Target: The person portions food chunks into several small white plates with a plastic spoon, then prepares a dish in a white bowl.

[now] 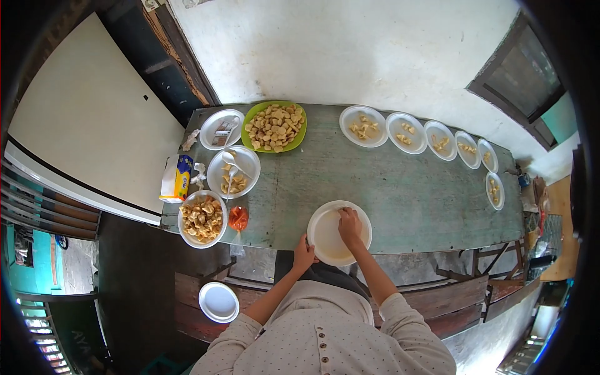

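Note:
A white disposable plate (325, 234) is at the table's front edge, close to my body. My left hand (304, 255) grips its left rim, thumb uppermost. Over the right part of the plate, my right hand (350, 226) has its fingers bent together and pointing down; whatever they pinch, if anything, is hidden. No food shows on the visible part of this plate. Further back, a white plate (363, 142) with a few pale yellow pieces (364, 127) begins a curved row of several similar plates running right.
A green bowl (304, 128) of pale chunks stands at the back left. Nearby are a plate with spoons (212, 172), a plate of brown pieces (182, 232), a bag of red sauce (238, 218) and a tissue pack (177, 178). White plates (219, 302) rest on the bench.

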{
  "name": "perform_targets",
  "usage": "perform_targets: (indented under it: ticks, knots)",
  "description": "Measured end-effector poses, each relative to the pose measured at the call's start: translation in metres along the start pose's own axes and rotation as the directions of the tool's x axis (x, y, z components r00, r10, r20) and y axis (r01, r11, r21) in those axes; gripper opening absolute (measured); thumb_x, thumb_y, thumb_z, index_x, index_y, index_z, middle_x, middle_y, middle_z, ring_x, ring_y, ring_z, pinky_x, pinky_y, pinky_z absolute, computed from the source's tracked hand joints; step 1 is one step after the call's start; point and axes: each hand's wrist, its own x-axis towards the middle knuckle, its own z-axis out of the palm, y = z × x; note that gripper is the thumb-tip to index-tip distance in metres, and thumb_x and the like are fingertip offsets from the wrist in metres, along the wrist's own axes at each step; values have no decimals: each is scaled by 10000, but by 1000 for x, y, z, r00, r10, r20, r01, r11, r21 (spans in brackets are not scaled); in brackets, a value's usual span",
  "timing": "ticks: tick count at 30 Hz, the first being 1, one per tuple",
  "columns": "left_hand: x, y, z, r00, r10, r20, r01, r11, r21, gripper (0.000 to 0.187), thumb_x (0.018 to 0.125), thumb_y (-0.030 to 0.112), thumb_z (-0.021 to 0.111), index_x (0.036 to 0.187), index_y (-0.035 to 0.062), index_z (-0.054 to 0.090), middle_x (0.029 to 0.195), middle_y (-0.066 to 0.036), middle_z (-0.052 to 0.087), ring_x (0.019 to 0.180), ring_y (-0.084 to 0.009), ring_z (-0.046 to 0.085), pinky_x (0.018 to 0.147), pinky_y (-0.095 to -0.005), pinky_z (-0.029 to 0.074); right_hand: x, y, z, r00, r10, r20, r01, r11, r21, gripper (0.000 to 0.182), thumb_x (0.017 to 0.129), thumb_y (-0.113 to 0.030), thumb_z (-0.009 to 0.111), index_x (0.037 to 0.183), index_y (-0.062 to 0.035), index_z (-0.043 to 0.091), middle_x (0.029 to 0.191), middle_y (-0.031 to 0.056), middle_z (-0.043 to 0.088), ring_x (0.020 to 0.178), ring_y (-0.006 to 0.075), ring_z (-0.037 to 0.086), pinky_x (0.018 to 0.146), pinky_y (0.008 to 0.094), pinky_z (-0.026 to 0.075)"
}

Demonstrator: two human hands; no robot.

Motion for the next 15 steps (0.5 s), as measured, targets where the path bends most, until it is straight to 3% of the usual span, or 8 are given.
perform_targets:
  ticks: [5, 7, 8, 10, 11, 13, 14, 15]
  knots:
    - [-11, 20, 0, 996, -88, -25, 84, 989, -123, 389, 837, -2, 472, 1209, -21, 361, 698, -81, 486, 539, -179, 585, 464, -307, 553, -8, -16, 8, 999, -18, -33, 18, 1000, -9, 264, 714, -15, 494, 941, -55, 621, 1010, 83, 582, 897, 280, 544, 719, 384, 481]
    - [-17, 21, -5, 971, -196, 134, 207, 975, -79, 286, 847, 58, 506, 1104, -38, 426, 727, -98, 517, 545, -191, 602, 454, -301, 543, -11, -24, 12, 999, -47, 24, 47, 999, 9, 263, 708, -25, 505, 940, -59, 624, 977, 74, 591, 882, 276, 547, 709, 380, 486]
    - [-21, 21, -8, 971, -195, 136, 206, 976, -73, 286, 847, 58, 506, 1104, -38, 426, 727, -98, 517, 545, -191, 602, 454, -301, 543, -14, -27, 13, 999, -42, 20, 42, 999, 10, 263, 708, -25, 505, 940, -59, 624, 977, 74, 591, 882, 276, 547, 709, 380, 486]
    - [-25, 24, -17, 867, -302, 396, 275, 953, 125, 255, 852, 182, 547, 958, -45, 499, 698, -105, 547, 529, -187, 603, 450, -295, 524, -19, -34, 14, 991, -99, 85, 91, 992, 92, 232, 670, 0, 543, 874, -56, 638, 936, 65, 605, 876, 264, 550, 732, 366, 482]
    - [-24, 26, -22, 865, -303, 400, 272, 953, 133, 255, 852, 182, 547, 958, -45, 499, 698, -105, 547, 529, -187, 603, 450, -295, 524, -23, -38, 15, 985, -128, 116, 112, 985, 134, 219, 652, 13, 561, 842, -55, 646, 916, 61, 612, 873, 257, 551, 743, 359, 480]
    - [-22, 43, -33, 856, -405, 321, 310, 900, 307, 343, 848, 310, 555, 881, -32, 548, 620, -90, 543, 537, -159, 605, 454, -277, 507, -35, -46, 11, 984, -143, 103, 128, 981, 143, 185, 648, 14, 561, 790, -60, 653, 863, 58, 619, 842, 251, 559, 732, 353, 481]
    - [-18, 48, -42, 927, -297, 230, 203, 911, 358, 304, 840, 295, 556, 874, -7, 571, 585, -105, 553, 574, -208, 617, 517, -313, 508, -41, -48, 10, 965, -208, 160, 176, 965, 197, 187, 647, 10, 562, 791, -67, 654, 864, 57, 618, 841, 247, 559, 726, 351, 482]
    - [-14, 54, -49, 927, -297, 230, 202, 911, 360, 304, 840, 295, 556, 874, -7, 571, 585, -105, 553, 574, -208, 617, 517, -313, 508, -46, -51, 9, 936, -278, 214, 222, 942, 253, 190, 646, 6, 564, 791, -74, 656, 866, 56, 617, 841, 242, 559, 720, 349, 482]
